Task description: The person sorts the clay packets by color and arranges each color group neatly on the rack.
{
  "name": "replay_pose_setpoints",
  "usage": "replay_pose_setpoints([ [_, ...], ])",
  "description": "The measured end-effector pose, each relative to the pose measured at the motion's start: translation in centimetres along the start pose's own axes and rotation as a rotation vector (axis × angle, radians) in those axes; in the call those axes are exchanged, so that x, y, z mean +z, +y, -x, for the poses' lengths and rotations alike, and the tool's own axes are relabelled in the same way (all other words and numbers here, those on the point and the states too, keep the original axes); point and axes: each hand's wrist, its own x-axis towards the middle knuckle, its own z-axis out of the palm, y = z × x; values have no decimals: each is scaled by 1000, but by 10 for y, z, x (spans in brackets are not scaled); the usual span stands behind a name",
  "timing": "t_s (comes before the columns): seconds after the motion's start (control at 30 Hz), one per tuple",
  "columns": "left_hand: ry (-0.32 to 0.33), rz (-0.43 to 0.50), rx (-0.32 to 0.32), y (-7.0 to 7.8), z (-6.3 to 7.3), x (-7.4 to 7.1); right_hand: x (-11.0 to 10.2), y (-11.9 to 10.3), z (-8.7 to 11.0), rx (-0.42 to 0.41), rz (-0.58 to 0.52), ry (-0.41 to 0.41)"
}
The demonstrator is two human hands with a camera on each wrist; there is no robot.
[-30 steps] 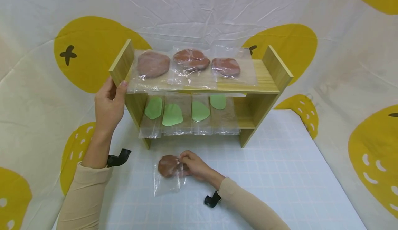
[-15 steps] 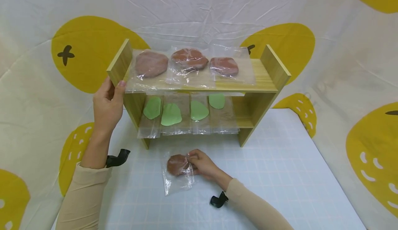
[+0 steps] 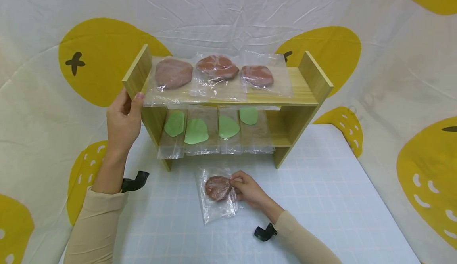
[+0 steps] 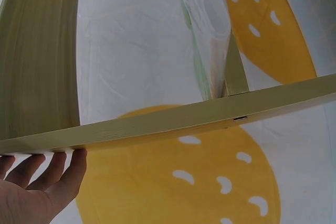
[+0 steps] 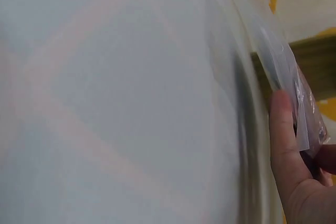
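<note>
In the head view my left hand (image 3: pixel 123 123) grips the left side panel of a small wooden shelf (image 3: pixel 303 81), thumb at the panel's front edge. The left wrist view shows its fingers (image 4: pixel 68 179) against the panel's outer face. My right hand (image 3: pixel 251 190) pinches the right edge of a clear plastic bag (image 3: pixel 217 212) in front of the shelf. A round, flat, red-brown piece (image 3: pixel 217 188), like a meat patty, lies inside that bag. In the right wrist view the bag (image 5: pixel 286 66) is seen edge-on between thumb and fingers.
Three bagged reddish slabs (image 3: pixel 217 67) lie side by side on the shelf's top board. Below, several bagged green pieces (image 3: pixel 196 131) lie on the middle board, their bags overhanging its front edge. A pale checked cloth (image 3: pixel 321 200) covers the table; a patterned curtain (image 3: pixel 242 22) hangs behind.
My right hand has moved to the right, carrying the bag with the red-brown piece along in front of the shelf. The left hand has stayed on the side panel.
</note>
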Motion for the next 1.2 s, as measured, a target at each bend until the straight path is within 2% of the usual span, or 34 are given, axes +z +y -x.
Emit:
replay_pose_setpoints([
  [0.33,-3,16,15,3,2,-1,-23,-13,26,-24,60,4],
  [0.73,-7,4,9,3,2,-2,-36,-40,49,-120,193,-108],
  [0.97,-5,12,8,2,2,-1,-37,-60,63,-215,224,-197],
  [1.2,-10,6,13,2,2,-1,-42,-81,72,-277,255,-211],
])
